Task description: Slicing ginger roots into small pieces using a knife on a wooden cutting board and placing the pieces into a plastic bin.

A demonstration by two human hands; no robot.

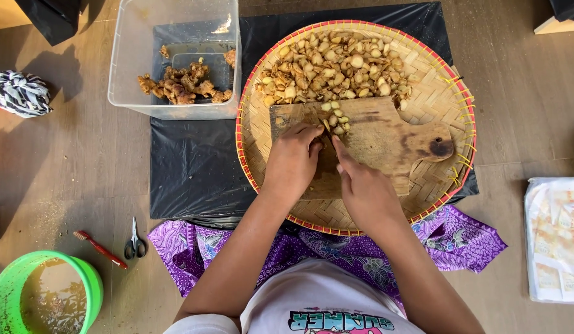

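Note:
My left hand (293, 158) presses down on a piece of ginger on a wooden cutting board (386, 133), and its fingers hide most of the piece. My right hand (364, 188) grips a knife (331, 137) seen edge-on, forefinger along the spine, with the blade just right of my left fingertips. A few cut slices (336, 116) lie on the board beyond the blade. The board rests in a round woven bamboo tray (447, 179) with a red rim. A heap of sliced ginger (336, 65) fills the tray's far half.
A clear plastic box (129, 74) at the far left holds whole ginger roots (182, 85). Black plastic sheet (188, 167) lies under tray and box. Scissors (135, 242), a red brush (100, 248) and a green bucket (83, 278) sit near left; a paper packet (556, 238) lies right.

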